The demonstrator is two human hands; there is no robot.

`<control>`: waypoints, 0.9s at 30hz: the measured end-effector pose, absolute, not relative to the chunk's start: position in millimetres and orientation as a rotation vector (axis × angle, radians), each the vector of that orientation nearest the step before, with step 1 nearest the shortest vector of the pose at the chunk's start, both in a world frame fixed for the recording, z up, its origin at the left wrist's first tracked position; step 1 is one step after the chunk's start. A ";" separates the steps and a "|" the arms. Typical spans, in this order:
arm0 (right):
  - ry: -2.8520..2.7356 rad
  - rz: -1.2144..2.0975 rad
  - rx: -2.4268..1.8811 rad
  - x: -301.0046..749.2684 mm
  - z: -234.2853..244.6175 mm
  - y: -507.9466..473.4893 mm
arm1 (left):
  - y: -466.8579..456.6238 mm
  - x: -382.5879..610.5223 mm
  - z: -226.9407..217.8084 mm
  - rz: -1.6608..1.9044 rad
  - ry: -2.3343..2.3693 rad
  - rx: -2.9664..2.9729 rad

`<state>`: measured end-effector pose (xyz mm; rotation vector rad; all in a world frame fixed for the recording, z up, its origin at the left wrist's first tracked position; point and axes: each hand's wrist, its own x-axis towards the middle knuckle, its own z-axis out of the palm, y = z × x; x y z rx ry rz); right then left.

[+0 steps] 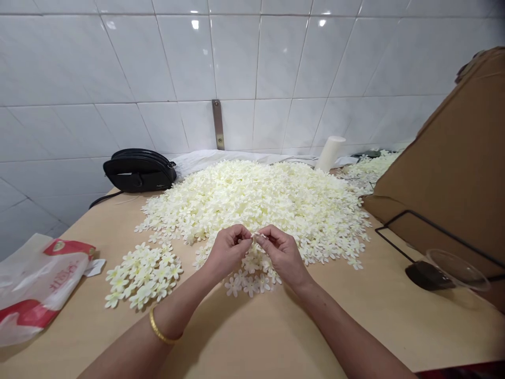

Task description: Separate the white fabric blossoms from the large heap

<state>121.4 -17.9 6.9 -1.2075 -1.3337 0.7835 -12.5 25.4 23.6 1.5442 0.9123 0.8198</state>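
My left hand [232,246] and my right hand [281,251] meet at the front of a large heap of pale yellow-white artificial flowers [252,195]. Thumbs and forefingers of both are pinched on a small white artificial flower [257,236], partly covered by the fingertips. Just beneath the hands, several loose blossoms [251,284] lie on the table. A smaller flower pile [145,273] rests to the left of my left forearm, which wears a gold bangle.
A black pouch [140,171] stands at the back left, a red-and-white plastic bag [51,284] at the left edge. Behind the heap is a white cylinder [330,153]. At right are a cardboard box [450,173], a black wire frame [445,231] and a clear lid [457,269].
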 end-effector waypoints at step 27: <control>-1.392 0.976 -1.231 109.1 2.8 -13.9 | 17.0 -24.4 7.9 0.924 0.968 1.370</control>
